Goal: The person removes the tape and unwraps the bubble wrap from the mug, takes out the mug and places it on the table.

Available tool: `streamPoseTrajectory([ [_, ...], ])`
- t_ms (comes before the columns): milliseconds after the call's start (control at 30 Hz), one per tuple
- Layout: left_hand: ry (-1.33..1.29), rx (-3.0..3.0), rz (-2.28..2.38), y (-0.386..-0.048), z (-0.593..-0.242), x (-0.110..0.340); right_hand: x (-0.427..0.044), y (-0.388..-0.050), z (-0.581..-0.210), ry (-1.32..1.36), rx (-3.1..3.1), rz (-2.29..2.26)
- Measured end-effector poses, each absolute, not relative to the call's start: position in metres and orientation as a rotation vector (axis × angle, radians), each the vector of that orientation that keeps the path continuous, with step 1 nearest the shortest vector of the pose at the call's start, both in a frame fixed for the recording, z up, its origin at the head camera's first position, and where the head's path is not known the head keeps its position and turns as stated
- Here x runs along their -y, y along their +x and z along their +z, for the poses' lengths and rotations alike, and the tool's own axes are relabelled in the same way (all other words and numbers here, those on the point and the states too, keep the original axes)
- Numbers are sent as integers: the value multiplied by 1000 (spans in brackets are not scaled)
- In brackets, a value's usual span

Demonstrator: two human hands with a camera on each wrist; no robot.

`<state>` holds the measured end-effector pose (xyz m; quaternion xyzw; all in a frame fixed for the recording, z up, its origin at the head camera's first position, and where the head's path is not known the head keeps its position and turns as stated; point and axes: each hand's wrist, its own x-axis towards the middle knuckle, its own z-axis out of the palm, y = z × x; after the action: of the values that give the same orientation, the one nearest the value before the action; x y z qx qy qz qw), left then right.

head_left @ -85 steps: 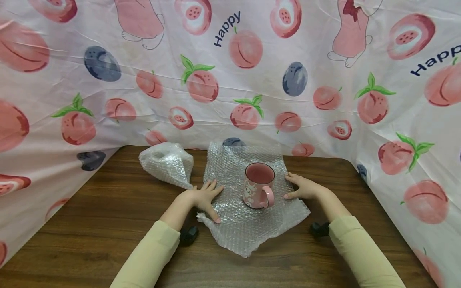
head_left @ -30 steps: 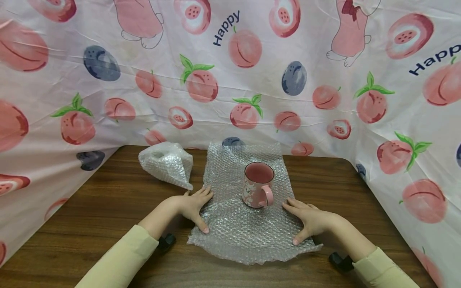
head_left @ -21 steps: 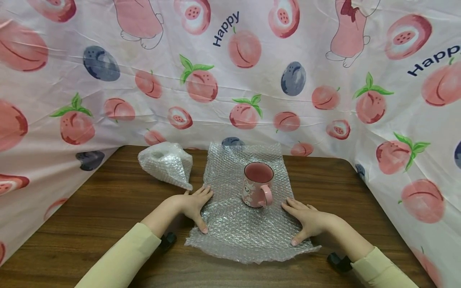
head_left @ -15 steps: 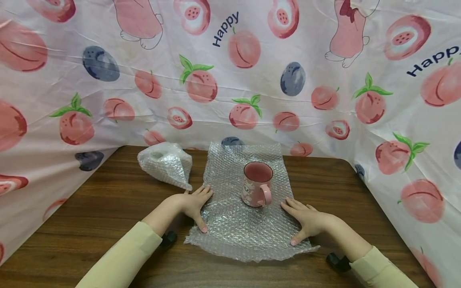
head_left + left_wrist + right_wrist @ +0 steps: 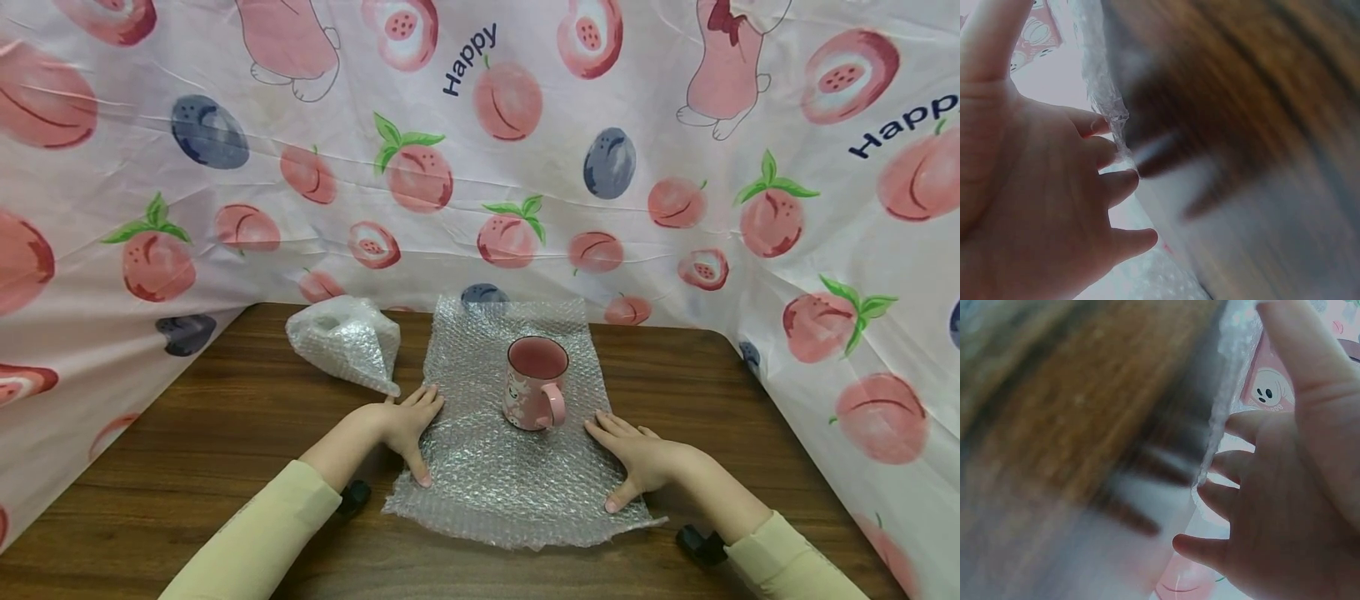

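Observation:
A pink mug [image 5: 528, 400] with a white cartoon print stands upright on a sheet of bubble wrap [image 5: 517, 492] laid over the table, its handle toward the front right. My left hand [image 5: 405, 429] rests on the sheet's left edge, fingers and thumb spread. On the opposite edge lies my right hand [image 5: 641, 458], also with spread fingers. Both hands are apart from the mug. In the left wrist view the fingertips [image 5: 1125, 181] meet the film's edge; the right wrist view shows the same, with part of the mug [image 5: 1267, 387] behind.
A bundle of bubble wrap [image 5: 348, 342] sits at the back left of the brown wooden table [image 5: 225, 433]; what is inside cannot be told. A peach-printed cloth [image 5: 525, 167] hangs around the back and sides of the table.
Since the oldest frame both hands have come nearer along the sheet's sides, and its front edge has spread wider and flatter. Over the last half second almost nothing has moved.

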<state>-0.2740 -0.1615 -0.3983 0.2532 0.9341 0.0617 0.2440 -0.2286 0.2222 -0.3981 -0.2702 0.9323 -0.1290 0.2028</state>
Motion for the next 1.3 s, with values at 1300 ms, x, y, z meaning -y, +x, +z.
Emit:
streamPoseTrajectory([
  [1300, 690, -2559, 171, -270, -397, 161, -236, -244, -379, -968, -2673, -959],
])
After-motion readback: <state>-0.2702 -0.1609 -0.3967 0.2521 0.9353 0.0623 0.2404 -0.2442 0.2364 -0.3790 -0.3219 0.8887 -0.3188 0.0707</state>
